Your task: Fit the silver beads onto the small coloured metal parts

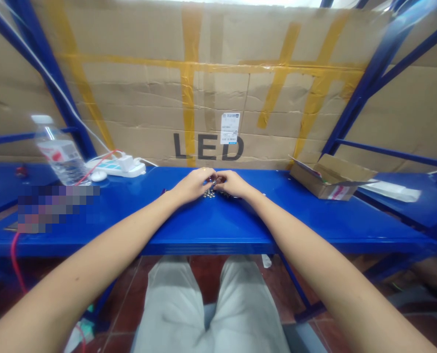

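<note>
My left hand [195,184] and my right hand [233,184] meet over the middle of the blue table, fingers bent inward and nearly touching. Both pinch at something small and shiny between the fingertips, too small to make out. Just below them on the tabletop lies a cluster of small silvery metal pieces [208,194]. More small dark pieces are partly hidden beneath my right hand. A small dark purple item [163,191] shows by my left wrist.
A water bottle [59,152] and a white power strip [121,165] with cables stand at the left. On the right sits an open cardboard box [328,179]. Behind the blue table [211,225] rises a large taped carton [148,108] marked LED. Blue metal posts frame both sides.
</note>
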Tool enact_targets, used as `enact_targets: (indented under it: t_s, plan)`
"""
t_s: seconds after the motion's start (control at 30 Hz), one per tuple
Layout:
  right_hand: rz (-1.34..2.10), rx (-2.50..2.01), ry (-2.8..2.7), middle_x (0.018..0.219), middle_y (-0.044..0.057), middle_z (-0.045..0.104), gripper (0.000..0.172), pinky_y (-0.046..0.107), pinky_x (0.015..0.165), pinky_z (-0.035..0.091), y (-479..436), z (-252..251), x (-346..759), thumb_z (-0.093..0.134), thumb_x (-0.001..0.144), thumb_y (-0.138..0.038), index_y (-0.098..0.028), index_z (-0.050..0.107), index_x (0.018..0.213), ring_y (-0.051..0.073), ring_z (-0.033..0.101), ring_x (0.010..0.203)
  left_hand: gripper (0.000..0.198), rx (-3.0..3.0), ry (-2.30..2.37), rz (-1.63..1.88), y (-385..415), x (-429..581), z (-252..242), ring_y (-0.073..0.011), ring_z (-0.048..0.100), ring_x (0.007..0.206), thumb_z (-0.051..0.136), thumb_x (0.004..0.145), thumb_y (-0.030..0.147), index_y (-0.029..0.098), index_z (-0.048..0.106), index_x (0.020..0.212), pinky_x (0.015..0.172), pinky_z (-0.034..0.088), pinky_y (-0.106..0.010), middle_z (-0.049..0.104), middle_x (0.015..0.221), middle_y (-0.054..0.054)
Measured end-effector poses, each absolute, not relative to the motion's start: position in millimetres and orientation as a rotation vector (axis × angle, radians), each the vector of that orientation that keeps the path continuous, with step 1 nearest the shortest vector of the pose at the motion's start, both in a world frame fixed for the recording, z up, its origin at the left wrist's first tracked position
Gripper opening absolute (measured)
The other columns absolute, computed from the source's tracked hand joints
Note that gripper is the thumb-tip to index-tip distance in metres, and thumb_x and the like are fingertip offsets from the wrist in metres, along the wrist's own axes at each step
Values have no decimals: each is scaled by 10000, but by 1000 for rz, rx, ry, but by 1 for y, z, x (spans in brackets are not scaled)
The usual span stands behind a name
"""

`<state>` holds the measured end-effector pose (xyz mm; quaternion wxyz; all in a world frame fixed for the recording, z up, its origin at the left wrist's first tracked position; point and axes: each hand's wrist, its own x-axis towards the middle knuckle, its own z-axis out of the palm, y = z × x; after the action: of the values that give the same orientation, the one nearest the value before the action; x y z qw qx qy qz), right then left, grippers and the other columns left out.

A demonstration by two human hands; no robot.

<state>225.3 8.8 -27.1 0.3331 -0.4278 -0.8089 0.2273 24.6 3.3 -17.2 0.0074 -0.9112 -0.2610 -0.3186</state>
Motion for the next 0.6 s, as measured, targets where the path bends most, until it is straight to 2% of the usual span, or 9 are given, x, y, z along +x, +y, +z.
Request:
enact_targets:
  t_s: [0.2, 0.4, 0.5, 0.6]
  plan:
    - [587, -1111, -2111, 684, -38, 586, 94, 247, 648, 400, 9, -27, 225, 663, 708, -189, -164, 622, 788, 128, 531, 666, 95, -2852, -827, -1003, 4, 26, -18, -184, 622, 896, 549, 941, 200, 185, 623, 999, 840, 478, -303, 678, 954, -55]
    - [614, -1180, -2057, 669, -37, 611, 99, 246, 637, 409, 6, -23, 222, 689, 695, -147, -173, 627, 767, 126, 538, 643, 171, -2858, -945, -1003, 5, 20, -11, -195, 645, 940, 580, 896, 212, 180, 642, 1053, 861, 491, -308, 705, 1029, -67]
    - [616, -1218, -2039, 684, -28, 632, 116, 253, 635, 418, 4, -22, 223, 706, 704, -144, -178, 644, 796, 137, 562, 656, 183, -2835, -1070, -848, 8, 4, 0, -212, 654, 935, 543, 897, 227, 175, 686, 999, 852, 485, -317, 726, 1007, -81]
    - [625, -1233, -2037, 694, -23, 637, 123, 260, 637, 426, 3, -22, 223, 716, 712, -142, -181, 649, 808, 144, 580, 670, 193, -2837, -1296, -571, 11, -14, 9, -224, 661, 894, 582, 835, 250, 191, 739, 931, 816, 487, -311, 747, 985, -84]
